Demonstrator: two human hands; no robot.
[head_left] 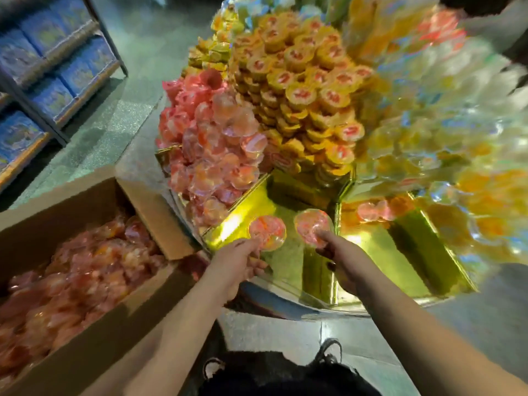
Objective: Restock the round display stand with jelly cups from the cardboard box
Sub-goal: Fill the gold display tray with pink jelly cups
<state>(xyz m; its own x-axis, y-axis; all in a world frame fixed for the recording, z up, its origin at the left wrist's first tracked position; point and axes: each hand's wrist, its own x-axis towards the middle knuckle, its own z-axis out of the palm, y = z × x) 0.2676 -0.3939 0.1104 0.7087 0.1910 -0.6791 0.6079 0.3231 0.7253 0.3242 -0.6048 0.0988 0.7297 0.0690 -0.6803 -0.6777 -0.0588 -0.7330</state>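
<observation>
Your left hand (238,260) is pinching a pink jelly cup (267,233) and your right hand (338,257) is gripping another jelly cup (313,227), both over the round display stand's (285,298) gold compartment (248,207). The cardboard box (94,332) of pink cups is sitting just left of the stand.

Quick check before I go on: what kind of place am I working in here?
Most likely a shop floor: a round display stand piled with jelly cups, shelving stacked with blue packs, and an open cardboard box of stock.
</observation>
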